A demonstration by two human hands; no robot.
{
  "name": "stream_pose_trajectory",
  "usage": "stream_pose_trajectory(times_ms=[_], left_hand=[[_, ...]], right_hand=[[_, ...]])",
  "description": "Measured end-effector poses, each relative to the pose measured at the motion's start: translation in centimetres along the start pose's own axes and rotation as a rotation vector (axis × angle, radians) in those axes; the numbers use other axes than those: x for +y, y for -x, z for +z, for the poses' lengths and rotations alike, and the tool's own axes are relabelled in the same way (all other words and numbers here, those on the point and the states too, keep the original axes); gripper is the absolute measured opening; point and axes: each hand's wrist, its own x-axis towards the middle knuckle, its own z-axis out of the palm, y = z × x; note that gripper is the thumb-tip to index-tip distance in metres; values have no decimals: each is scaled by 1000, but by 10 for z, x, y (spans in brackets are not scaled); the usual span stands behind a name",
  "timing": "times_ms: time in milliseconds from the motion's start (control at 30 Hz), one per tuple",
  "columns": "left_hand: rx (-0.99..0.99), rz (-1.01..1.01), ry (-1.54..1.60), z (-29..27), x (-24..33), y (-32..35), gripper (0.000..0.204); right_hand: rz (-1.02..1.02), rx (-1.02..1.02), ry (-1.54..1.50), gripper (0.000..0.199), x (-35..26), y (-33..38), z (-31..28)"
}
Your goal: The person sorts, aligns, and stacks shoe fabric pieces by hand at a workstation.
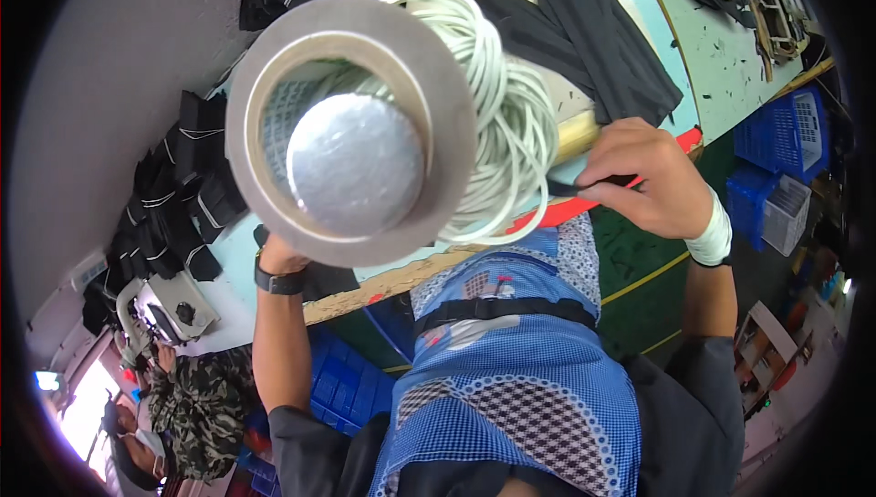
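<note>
"What's the right hand (650,179) doing?"
"It's pinching a black strip (564,188) near three o'clock. It's looking soft, light; I'd be holding its end."
"The left hand (283,256)?"
"It's hiding near nine o'clock; can't tell."

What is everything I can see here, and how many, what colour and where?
Black strip: 1, black, between right thumb and fingers
Round fixture: 1, grey rim and silver disc, upper left of centre
Cord bundle: count unclear, whitish, right of fixture
Fabric pieces: several, black, on table, top
Worktable: at least 1, pale blue, beyond apron
Tied bundles: many, black, left
Machine: 1, white, lower left
Co-worker: 1, camouflage top, lower left
Crates: several, mostly blue, right and lower left
Apron: 1, blue patterned, worn
Left hand: 1, bare, mostly hidden behind fixture
Right hand: 1, bare, right of cord
</note>
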Motion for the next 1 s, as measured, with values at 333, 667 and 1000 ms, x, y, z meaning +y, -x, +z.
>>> stream_pose_trajectory(times_ms=[333, 667, 1000], left_hand=[[-277, 20, -328, 40, 24, -4, 47], [-163, 106, -584, 31, 5, -18, 37], [-241, -43, -153, 22, 29, -10, 54]], right_hand=[[-21, 347, 257, 18, -7, -15, 22], [-172, 364, 326, 16, 17, -47, 68], [-74, 510, 763, 17, 3, -24, 25]])
